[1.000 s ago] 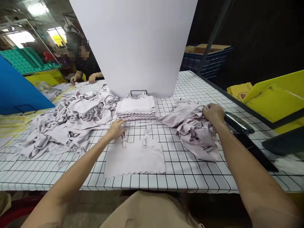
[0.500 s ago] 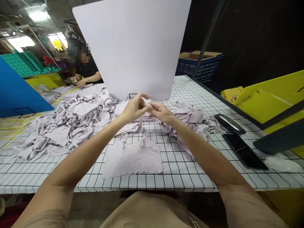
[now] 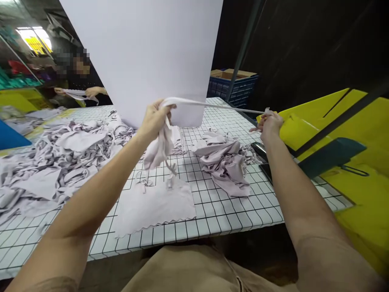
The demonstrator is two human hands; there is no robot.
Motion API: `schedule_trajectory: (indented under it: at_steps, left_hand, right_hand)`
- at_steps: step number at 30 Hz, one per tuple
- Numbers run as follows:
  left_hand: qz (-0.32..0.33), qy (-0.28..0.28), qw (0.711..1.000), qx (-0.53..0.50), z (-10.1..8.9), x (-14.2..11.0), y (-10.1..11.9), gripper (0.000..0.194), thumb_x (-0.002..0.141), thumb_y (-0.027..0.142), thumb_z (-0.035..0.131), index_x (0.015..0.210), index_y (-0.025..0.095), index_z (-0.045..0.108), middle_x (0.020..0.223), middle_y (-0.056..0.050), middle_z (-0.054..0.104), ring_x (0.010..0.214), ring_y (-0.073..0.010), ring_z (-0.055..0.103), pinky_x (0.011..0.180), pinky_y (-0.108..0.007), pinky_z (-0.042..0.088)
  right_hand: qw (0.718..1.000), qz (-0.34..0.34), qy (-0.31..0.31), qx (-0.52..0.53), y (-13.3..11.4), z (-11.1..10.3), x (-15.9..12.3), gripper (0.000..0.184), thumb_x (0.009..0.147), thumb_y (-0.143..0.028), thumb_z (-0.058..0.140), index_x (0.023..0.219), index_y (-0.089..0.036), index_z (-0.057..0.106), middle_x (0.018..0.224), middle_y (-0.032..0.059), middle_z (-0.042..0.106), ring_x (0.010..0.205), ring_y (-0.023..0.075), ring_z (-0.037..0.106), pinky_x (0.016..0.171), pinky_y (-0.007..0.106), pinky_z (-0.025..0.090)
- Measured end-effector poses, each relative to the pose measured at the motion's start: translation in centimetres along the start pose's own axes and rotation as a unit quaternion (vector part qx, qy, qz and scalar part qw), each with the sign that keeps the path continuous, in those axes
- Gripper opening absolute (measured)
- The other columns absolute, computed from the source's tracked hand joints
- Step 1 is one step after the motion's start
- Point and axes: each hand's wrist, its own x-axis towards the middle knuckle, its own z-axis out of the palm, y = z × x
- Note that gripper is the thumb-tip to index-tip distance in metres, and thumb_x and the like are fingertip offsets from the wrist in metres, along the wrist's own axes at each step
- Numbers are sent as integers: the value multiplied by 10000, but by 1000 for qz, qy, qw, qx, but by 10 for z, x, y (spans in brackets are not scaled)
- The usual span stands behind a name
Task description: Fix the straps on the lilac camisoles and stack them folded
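My left hand (image 3: 156, 119) is closed on a pale lilac strappy top (image 3: 159, 150), which hangs bunched below the fingers above the table. From there a long strap (image 3: 212, 106) runs taut to the right, its far end pinched in my right hand (image 3: 270, 125). Nearer to me a similar camisole top (image 3: 156, 207) lies flat, its straps upward and its scalloped hem towards me. Behind the hanging cloth is a neat stack of folded tops (image 3: 180, 142), partly hidden.
Loose pale garments are heaped at the left (image 3: 69, 154), with a smaller pile (image 3: 225, 162) at the right. A white board (image 3: 146, 52) stands behind the stack. A dark green object (image 3: 337, 156) and yellow panel (image 3: 343, 121) are at right. A co-worker's hands hold cloth (image 3: 77, 94).
My hands were together over the stack; the right has moved far right, drawing the strap out straight. My left hand has moved a little left and up. The view has turned right.
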Motion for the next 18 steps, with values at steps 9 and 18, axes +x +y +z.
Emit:
schedule_trajectory:
  at_steps: [9, 18]
  left_hand:
    - [-78, -73, 988, 107, -2, -16, -41, 222, 875, 372, 563, 873, 176, 668, 632, -38, 606, 554, -169, 552, 542, -290, 429]
    - [2, -352, 936, 13, 67, -57, -81, 633, 772, 228, 721, 1387, 255, 572, 1317, -126, 676, 1284, -283, 590, 1042, -443, 475]
  right_hand:
    - [916, -2, -390, -98, 18, -10, -64, 164, 764, -283, 810, 830, -150, 741, 778, 27, 673, 664, 123, 585, 604, 237, 501]
    - [816, -86, -562, 109, -4, 14, -115, 230, 877, -408, 725, 888, -180, 753, 611, -42, 501, 514, 67, 407, 457, 202, 359]
